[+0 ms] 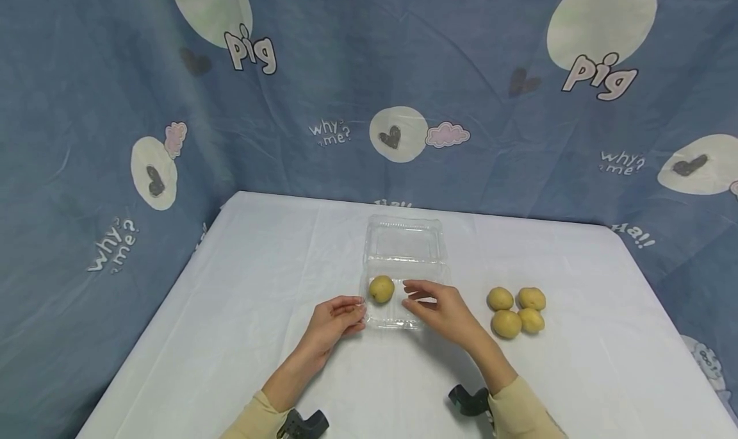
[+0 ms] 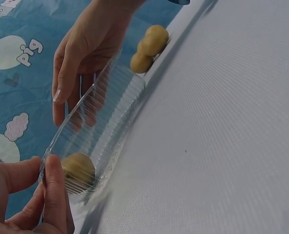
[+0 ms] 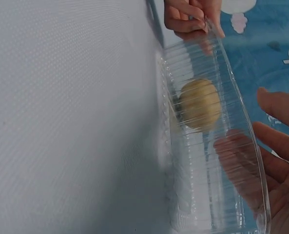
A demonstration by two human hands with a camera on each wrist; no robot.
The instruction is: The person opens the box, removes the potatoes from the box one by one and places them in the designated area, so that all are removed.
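A clear plastic clamshell box [image 1: 405,234] lies open on the white table, its lid folded back away from me. One yellow, roundish fruit [image 1: 382,289], like a small pear or potato, sits in the left part of its base. My left hand [image 1: 337,320] pinches the box's left rim between thumb and fingers, as the left wrist view shows at the rim [image 2: 49,151]. Over the right part of the base hovers my right hand [image 1: 435,307], fingers spread and nothing between them. In the right wrist view some of its fingers [image 3: 239,161] show through the clear wall.
Several more of the yellow fruits [image 1: 507,323] lie grouped on the table to the right of the box. A white cloth covers the table [image 1: 242,285]. Behind and at the left hangs a blue printed curtain [image 1: 323,54]. Each wrist wears a dark camera mount [image 1: 469,400].
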